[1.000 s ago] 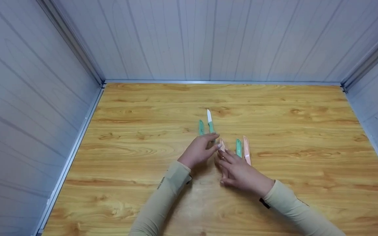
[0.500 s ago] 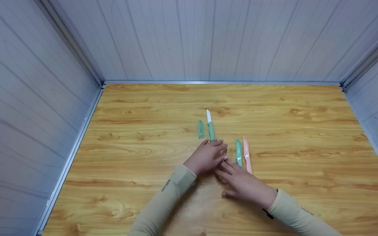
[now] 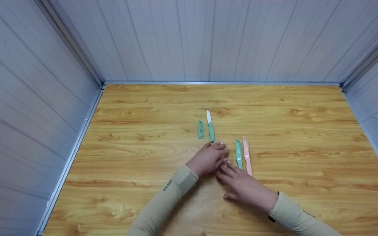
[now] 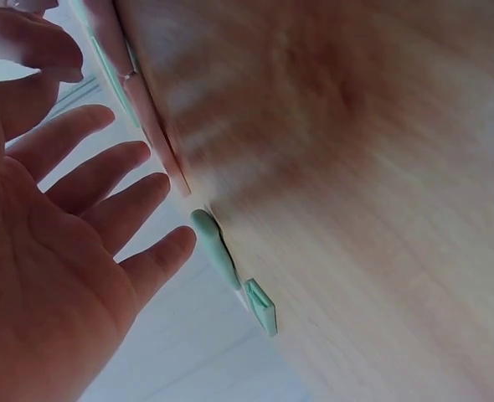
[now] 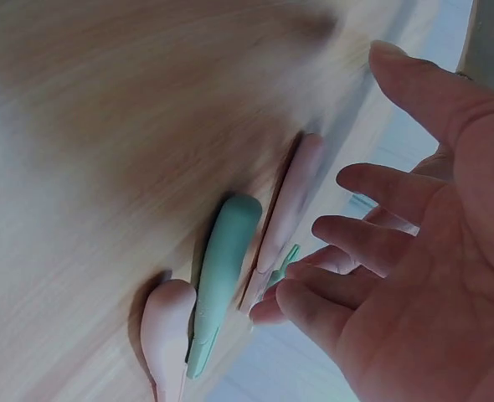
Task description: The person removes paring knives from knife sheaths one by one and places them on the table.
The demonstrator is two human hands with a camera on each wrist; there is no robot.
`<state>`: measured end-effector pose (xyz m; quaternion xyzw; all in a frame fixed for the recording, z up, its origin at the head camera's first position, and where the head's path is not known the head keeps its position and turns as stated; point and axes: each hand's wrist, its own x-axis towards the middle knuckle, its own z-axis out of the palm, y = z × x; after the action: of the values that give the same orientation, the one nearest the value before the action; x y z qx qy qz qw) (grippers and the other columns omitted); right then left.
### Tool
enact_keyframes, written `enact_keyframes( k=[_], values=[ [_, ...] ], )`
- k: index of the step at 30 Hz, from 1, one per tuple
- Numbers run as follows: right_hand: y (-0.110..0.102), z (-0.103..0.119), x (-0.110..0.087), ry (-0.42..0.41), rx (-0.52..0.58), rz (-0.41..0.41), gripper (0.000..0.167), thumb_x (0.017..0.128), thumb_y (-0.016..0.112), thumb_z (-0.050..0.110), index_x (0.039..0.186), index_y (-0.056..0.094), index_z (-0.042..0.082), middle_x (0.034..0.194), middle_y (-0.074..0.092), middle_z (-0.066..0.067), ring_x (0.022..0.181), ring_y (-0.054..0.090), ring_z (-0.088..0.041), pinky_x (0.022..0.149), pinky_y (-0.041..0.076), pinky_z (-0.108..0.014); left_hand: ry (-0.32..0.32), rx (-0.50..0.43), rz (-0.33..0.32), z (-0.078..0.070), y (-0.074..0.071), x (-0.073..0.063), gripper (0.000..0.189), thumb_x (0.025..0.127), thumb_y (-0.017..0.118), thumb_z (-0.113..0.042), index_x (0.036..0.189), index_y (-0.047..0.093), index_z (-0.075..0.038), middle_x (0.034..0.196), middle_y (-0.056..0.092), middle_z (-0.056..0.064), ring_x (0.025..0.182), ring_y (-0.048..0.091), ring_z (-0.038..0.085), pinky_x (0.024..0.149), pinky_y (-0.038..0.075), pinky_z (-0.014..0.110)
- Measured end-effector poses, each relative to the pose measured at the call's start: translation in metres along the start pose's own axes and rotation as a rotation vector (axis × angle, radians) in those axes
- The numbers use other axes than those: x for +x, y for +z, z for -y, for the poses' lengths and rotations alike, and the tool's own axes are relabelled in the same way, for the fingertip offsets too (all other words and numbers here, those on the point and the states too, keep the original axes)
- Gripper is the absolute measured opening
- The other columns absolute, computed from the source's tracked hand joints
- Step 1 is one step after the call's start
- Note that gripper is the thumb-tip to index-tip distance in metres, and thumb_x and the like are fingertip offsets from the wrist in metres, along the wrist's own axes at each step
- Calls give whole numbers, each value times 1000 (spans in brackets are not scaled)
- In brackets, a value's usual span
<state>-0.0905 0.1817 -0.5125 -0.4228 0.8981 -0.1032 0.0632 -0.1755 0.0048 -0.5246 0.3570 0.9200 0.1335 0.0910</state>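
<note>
My left hand hovers over a pink sheathed knife, its fingers loosely spread. Only the tip of that pink knife shows past the fingers in the head view; more of the pink knife appears in the left wrist view, lying on the table. My right hand is beside it, fingers extended, fingertips close to the left hand's; whether they touch is unclear. Ahead lies a bare knife with a white blade and green handle. To its left is a green sheath.
Right of the hands lie a green sheathed knife and another pink sheathed knife, side by side. Pale panel walls bound the wooden table at the back and both sides.
Both hands have shifted towards the person, the left also to the right. The bare knife's green handle and the handles of the two knives on the right are now less covered.
</note>
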Motion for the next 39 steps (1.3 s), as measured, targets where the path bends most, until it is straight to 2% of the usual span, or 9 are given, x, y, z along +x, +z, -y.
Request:
enact_keyframes(
  k=[5,12,19,20,25,27,33,37,39],
  values=[
    [0,-2,2,20,-9,12,72,84,71,39,140,45,2,148,34,-20,135,29,-42,108,29,-50,3,18,14,-1,0,0,33,102,45,-24,131,60,-17,145,44,5,135,37,23,110,25,51],
    [8,-8,5,-39,-135,-28,66,87,68,36,139,47,1,144,41,-18,134,34,-37,108,30,-48,31,74,-7,-1,0,-2,32,98,51,-11,127,63,-18,143,46,6,132,41,22,108,29,49],
    [9,-10,9,-96,-199,-41,57,88,68,30,133,53,-1,140,46,-20,130,39,-38,104,37,-47,51,101,-40,1,1,-1,31,96,53,-8,123,65,-18,141,48,5,130,43,22,108,32,45],
    [9,-10,10,-113,-230,-42,55,88,68,29,131,54,-2,138,48,-20,129,41,-37,103,38,-46,57,108,-47,2,1,0,30,96,53,-8,122,65,-18,141,49,5,130,44,22,108,32,44],
    [6,-10,17,-264,-577,-46,34,89,59,17,118,65,0,127,57,-16,123,48,-33,99,43,-43,74,104,-57,2,1,1,28,97,53,-10,122,66,-16,140,50,7,129,45,23,107,34,37],
    [6,-10,20,-304,-662,-55,30,88,57,12,114,67,0,124,59,-15,121,50,-33,97,44,-43,75,94,-49,1,0,1,28,98,52,-11,122,66,-16,140,49,8,129,45,24,107,35,36],
    [7,-10,24,-306,-660,-76,27,87,57,8,108,68,-2,119,61,-17,117,53,-32,95,46,-41,73,110,-28,1,-1,2,28,99,51,-12,123,65,-16,140,49,8,130,44,23,107,34,35],
    [8,-11,25,-307,-641,-118,27,86,53,6,107,68,-3,114,63,-16,110,57,-30,91,49,-37,93,142,-59,0,1,1,26,96,55,-11,118,67,-17,137,52,8,127,47,23,104,38,34],
    [8,-12,24,-260,-519,-149,29,85,56,7,110,66,-4,114,62,-16,105,59,-27,86,51,-34,106,147,-83,0,2,0,25,95,56,-11,116,68,-18,135,53,8,126,48,24,102,40,34]
  ],
)
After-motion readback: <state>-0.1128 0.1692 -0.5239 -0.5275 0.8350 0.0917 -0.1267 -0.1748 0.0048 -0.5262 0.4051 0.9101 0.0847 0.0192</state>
